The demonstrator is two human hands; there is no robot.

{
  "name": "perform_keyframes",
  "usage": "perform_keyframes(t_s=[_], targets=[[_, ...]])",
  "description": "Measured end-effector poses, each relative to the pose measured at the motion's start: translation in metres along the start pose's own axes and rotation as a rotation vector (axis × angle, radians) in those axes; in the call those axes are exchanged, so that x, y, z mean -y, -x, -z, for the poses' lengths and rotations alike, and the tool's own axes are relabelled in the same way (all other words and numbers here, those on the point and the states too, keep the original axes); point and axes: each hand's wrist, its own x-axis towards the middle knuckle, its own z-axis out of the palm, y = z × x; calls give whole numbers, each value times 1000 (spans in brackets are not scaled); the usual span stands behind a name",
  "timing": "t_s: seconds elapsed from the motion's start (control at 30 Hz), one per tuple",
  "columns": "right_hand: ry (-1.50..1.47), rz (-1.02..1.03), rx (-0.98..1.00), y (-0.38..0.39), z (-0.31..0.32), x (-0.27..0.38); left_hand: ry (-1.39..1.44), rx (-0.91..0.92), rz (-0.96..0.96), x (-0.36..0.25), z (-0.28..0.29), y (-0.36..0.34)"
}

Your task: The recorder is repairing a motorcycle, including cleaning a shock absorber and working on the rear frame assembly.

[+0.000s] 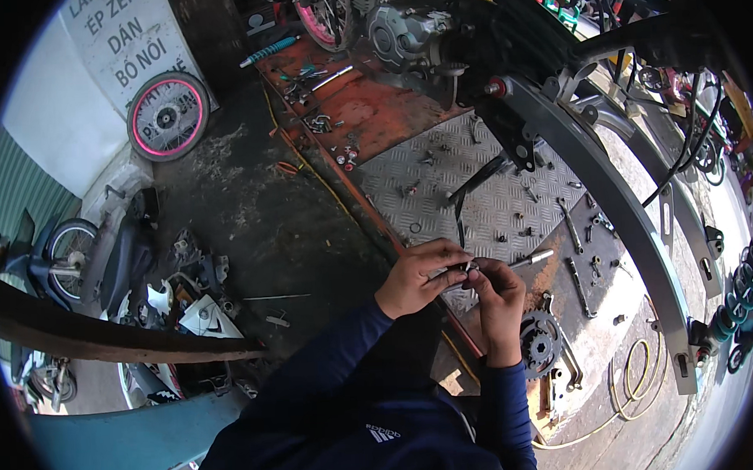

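Observation:
My left hand (pixel 425 278) and my right hand (pixel 500 301) meet above the near edge of a low work platform, fingertips almost touching. Both are closed in a pinch on a small part (pixel 469 265) with a bright, shiny bit showing; its exact kind is too small to make out. Just beyond lies a metal tread plate (pixel 441 169) strewn with bolts and other small parts. A toothed sprocket (pixel 539 343) rests beside my right wrist. The grey swingarm (pixel 613 166) of a partly stripped motorcycle runs along the right.
An engine (pixel 410 34) hangs in the frame at the back. Wrenches (pixel 571 226) lie right of the plate. A pink-rimmed wheel (pixel 167 117) leans on the left wall, with removed body panels (pixel 208 318) on the floor nearer me. A yellowish hose (pixel 631 392) coils at lower right.

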Motion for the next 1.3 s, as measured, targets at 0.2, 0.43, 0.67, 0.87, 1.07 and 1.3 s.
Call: perform_keyframes(t_s=[0.2,0.43,0.67,0.87,1.07,1.3], targets=[[-114,-141,-101,-10,3,-8,-158,-90,-87,-1,-13,6],[-15,-12,-88,-11,6,22,994,-433,485,5,-30,-1],[185,40,14,-13,-40,107,1068,-574,647,-81,21,-42],[232,-31,139,-5,-65,208,887,-616,719,-166,77,-81],[266,-205,200,-10,-103,290,861,-675,850,-238,119,-113],[417,-254,324,-73,-196,337,979,-784,985,-245,216,-126]])
